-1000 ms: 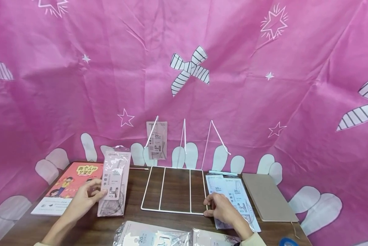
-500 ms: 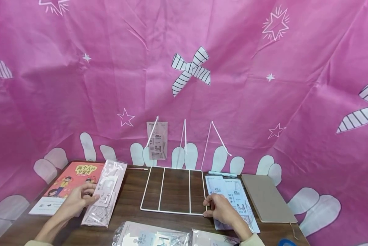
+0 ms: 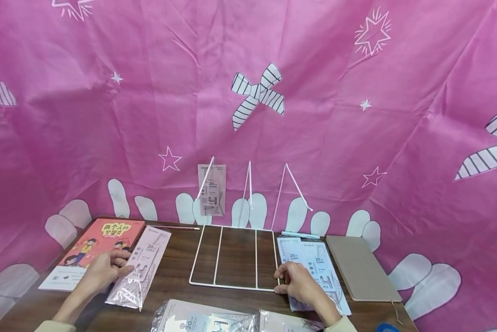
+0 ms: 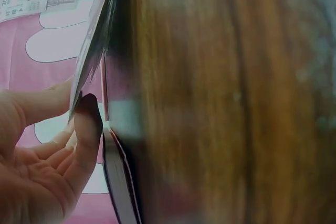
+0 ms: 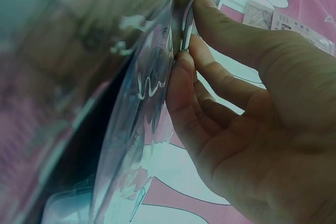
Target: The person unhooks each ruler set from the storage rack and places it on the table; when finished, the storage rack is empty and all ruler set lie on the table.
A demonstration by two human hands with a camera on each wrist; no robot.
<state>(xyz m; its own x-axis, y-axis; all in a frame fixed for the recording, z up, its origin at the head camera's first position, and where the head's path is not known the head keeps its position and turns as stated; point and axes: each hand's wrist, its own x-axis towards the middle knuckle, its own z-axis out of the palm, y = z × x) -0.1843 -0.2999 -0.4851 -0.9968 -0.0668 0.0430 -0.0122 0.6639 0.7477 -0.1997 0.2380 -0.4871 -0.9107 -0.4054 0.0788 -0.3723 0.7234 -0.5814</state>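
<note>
My left hand (image 3: 103,273) pinches the left edge of a pink packaged ruler set (image 3: 150,256) between thumb and fingers. The packet slants low over the table beside the red book, its printed front turned up; in the left wrist view it appears nearly edge-on. My right hand (image 3: 300,283) holds the front right corner of a white wire rack (image 3: 218,256), which has bent upright prongs at its back. In the right wrist view, thumb and fingers (image 5: 181,85) close on the thin white rod. Another pink ruler set (image 3: 213,196) stands behind the rack's left prong.
Blue ruler sets (image 3: 314,263) lie right of the rack, near a grey-brown notebook (image 3: 362,267). A red picture book (image 3: 92,251) lies at the left. More clear-wrapped packets (image 3: 206,318) sit at the front edge. A pencil (image 3: 175,227) and a light-blue pen (image 3: 300,235) lie at the back.
My left hand has lowered the pink ruler set from upright to a flat slant, moving it left and toward me. The right hand has kept its hold on the rack.
</note>
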